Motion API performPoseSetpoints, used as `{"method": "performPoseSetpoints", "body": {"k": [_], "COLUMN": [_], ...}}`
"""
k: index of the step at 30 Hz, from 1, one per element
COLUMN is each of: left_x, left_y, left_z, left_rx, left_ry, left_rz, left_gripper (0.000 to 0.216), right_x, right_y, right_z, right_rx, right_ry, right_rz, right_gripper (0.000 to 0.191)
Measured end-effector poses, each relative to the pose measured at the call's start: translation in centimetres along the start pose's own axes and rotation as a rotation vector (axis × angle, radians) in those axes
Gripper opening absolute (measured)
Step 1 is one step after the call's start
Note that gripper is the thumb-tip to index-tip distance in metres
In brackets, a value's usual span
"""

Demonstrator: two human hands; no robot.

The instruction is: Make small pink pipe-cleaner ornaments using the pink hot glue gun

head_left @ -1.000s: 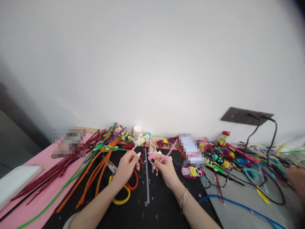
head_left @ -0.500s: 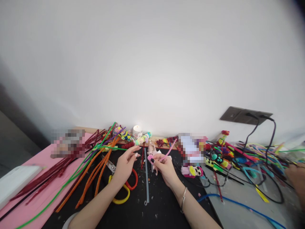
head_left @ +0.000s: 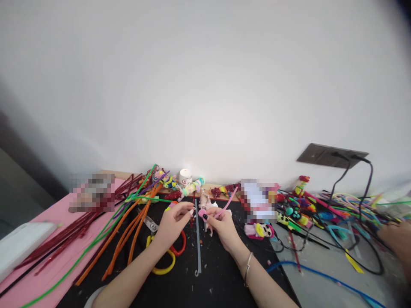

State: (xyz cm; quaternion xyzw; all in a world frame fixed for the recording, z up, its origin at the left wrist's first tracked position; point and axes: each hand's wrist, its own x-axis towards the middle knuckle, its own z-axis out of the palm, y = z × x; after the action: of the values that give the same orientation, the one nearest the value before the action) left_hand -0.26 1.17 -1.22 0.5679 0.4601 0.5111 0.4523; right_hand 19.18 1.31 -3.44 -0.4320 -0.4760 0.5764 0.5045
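Pale wall stands behind a crowded worktable, and I watch it from far away. At left I count one white box; next come dark red stems and orange stems, too tangled for a sure count. One pair of scissors lies partly behind the left hand. This hand has just come nearer to the middle, and its spread fingers are now bent, thumb and forefinger close together; whether they hold something small, I cannot tell. So, in my judgement, both hands attend again to the one pink piece. It is just right of one grey strip, pinched by the right hand, whose thumb and finger are closed; one pink strand rises there. Farther right are one doll, two black plugs and one other person's hand.
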Motion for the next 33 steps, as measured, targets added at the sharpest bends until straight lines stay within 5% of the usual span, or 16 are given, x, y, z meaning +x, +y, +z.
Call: {"method": "performPoseSetpoints", "body": {"k": [9,16,24,33], "left_x": [-0.4,-0.3,-0.3,-0.6], "left_y": [0.2,0.8,0.0,0.1], "left_z": [0.0,-0.1,0.5,0.8], "left_rx": [0.129,0.207,-0.076,-0.126], "left_ry": [-0.245,-0.28,-0.208,-0.281], "left_rz": [0.097,0.152,-0.074,-0.07], "left_gripper": [0.027,0.025,0.031,0.022], "right_x": [-0.1,-0.2,-0.2,-0.4], "right_y": [-0.7,-0.7,-0.8,-0.6], "right_z": [-0.1,-0.1,0.0,0.1], "right_rx": [-0.127,-0.131,0.012,0.118], "right_ry": [-0.049,-0.068,-0.043,-0.031], "right_rz": [0.034,0.012,-0.019,-0.003], "right_gripper": [0.024,0.024,0.027,0.034]}}
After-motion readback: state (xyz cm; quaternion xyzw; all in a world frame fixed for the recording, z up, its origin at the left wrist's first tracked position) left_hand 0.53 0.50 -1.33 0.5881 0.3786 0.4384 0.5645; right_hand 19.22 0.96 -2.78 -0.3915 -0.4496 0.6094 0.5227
